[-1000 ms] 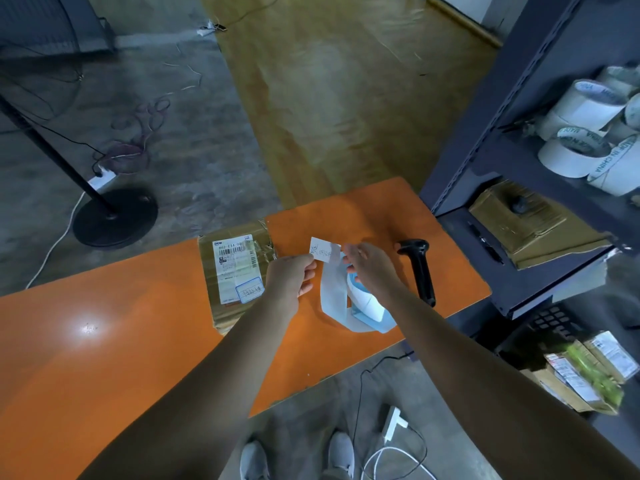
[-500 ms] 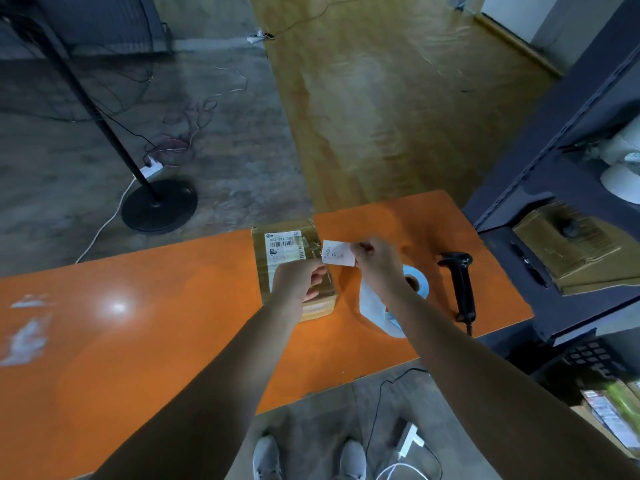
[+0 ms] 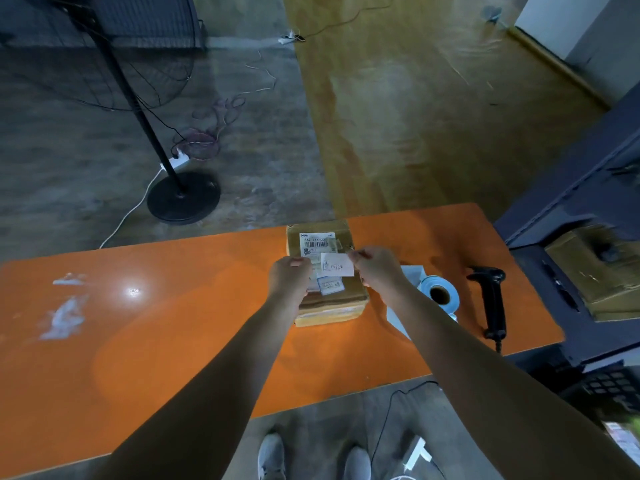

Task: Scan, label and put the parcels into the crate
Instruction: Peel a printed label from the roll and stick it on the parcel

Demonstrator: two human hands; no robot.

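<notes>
Head view: the table (image 3: 166,327) fills the near half, and the parcel (image 3: 329,299) lies flat on it near the far edge, printed label up. Right of it stand the roll (image 3: 439,293) of blank labels and the scanner (image 3: 491,299), lying untouched. The left hand (image 3: 290,276) rests on the parcel's left side, fingers curled and pressed down to steady it; nothing is pinched there. The right hand (image 3: 375,266) pinches the right edge of a small sticker (image 3: 337,265) between thumb and fingertips, holding it just above the parcel's top. No crate is in view.

Labelling looks to be the step in hand. Next, I judge, the sticker must be lowered flat onto a bare patch (not over the barcode) and smoothed down.

Half a second ago the sticker hung off the parcel's right edge; now it sits over the top face, and the left hand has slid onto the box.
</notes>
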